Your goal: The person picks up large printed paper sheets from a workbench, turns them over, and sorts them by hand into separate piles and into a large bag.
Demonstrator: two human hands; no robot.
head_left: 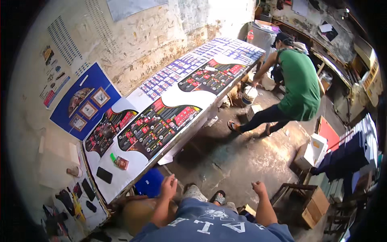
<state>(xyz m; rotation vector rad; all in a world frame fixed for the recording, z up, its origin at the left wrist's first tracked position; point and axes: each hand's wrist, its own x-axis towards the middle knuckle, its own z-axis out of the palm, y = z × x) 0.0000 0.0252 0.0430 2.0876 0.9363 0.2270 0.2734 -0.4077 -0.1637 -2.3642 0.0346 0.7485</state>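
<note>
My left hand (169, 187) hangs in the air beside the near end of the long table, its fingers loosely bent and somewhat apart, with nothing seen in it. Below and beside it is a blue container (149, 182) next to the table's edge. On my other side, my right hand (259, 188) is curled closed above the floor, and no object shows in it. The nearest thing to it is a wooden stool (296, 191). On the table's near end lie a dark phone (104, 175), a small red pack (121, 163) and a green item (113, 157).
Printed sheets (158, 127) cover the long table along the left wall. A person in a green top (299, 80) bends over a white bucket (250, 94) by its far end. Cardboard boxes (316, 206) and stacked sheets (354, 149) stand at right. Tools (70, 203) lie at lower left.
</note>
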